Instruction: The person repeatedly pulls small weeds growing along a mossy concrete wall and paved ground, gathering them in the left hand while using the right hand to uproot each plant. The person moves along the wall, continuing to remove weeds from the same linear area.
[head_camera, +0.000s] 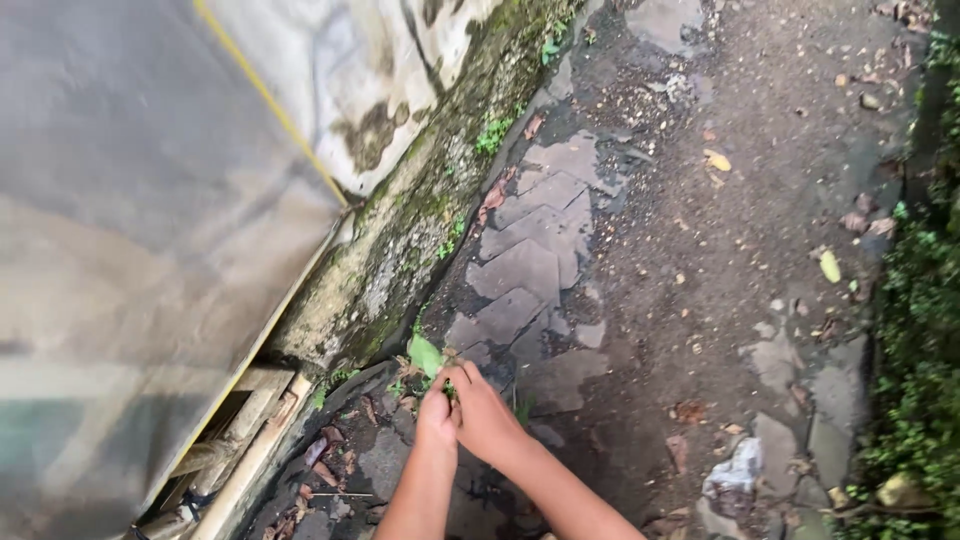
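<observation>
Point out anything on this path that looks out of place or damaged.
A crumpled white scrap of litter lies on the dirt to the right of both hands. The paving stones are broken and patchy, soil showing between them. The left hand and right hand grip a small green weed by the mossy wall.

Just two bare forearms coming up from the bottom edge of the shot, nothing on them at all: no sleeves, no gloves, no watch, no bracelet or ring that I can make out. Both arms are slim, narrowing at the wrists. The left hand (436, 412) is small and shows mostly its back and knuckles. The right hand (484, 415) is the clearer one, with its back and wrist well in view. The fingers (458, 378) are short and thin, nails too blurry to tell. The elbows are cut off by the frame, so that's all that shows.
</observation>
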